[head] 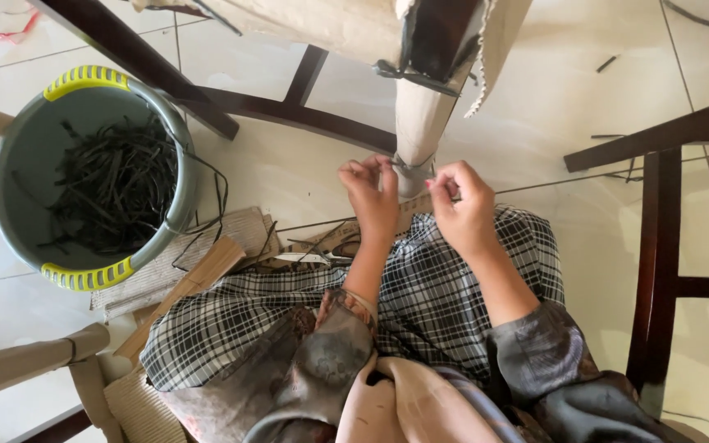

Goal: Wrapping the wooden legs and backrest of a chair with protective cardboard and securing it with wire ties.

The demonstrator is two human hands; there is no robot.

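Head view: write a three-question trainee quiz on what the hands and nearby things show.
1. True or false: both hands, left hand and right hand, work at the paper-wrapped chair leg.
2. What fills the grey bucket with yellow handles?
A. water
B. dark strips
C. sand
3. Fill in: the scissors lie on the floor beside the person's ____ lap.

Key: 1 true; 2 B; 3 checked.
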